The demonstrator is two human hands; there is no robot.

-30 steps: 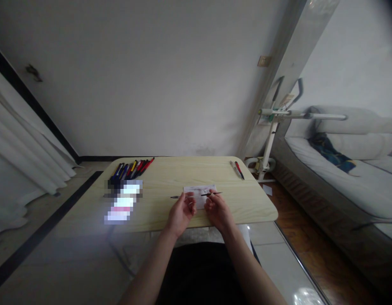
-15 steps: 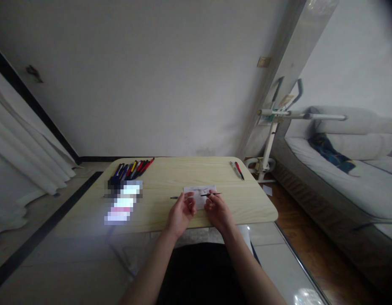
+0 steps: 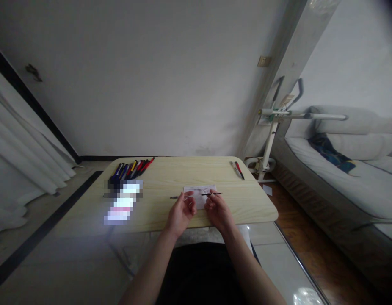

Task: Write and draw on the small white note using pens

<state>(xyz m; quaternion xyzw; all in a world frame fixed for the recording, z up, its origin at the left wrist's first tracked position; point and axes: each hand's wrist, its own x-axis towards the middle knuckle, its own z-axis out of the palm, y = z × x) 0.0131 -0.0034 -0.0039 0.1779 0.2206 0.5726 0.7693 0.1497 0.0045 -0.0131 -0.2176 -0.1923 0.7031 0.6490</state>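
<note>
Black and thin, a pen-like stick (image 3: 206, 194) lies crosswise in the fingertips of the right hand (image 3: 219, 208), pinched between thumb and finger, one end pointing in toward the other hand and the other poking out past the knuckles on the right. From where I stand, the left hand (image 3: 180, 210) is half curled, palm turned inward, a small gap away from its partner; a slim dark-tipped piece (image 3: 174, 197) juts out on its left side, level with the thumb, but most of that piece is hidden and I cannot tell whether the fingers grip it. Between the two hands, and partly covered by them, a white printed paper (image 3: 200, 203) lies on the pale wooden surface (image 3: 189, 171), so that the black stick sits just above the paper's right half as I see it. Well apart from the left hand, a row of pens (image 3: 131, 169) in blue, yellow, red and black lies side by side near the far left corner, with a bright blocky patch (image 3: 121, 203) just nearer the person. Toward the far right corner, a grey pen (image 3: 236, 169) and a red-and-black pen (image 3: 239, 170) lie close together, slanting, well beyond the right hand
</note>
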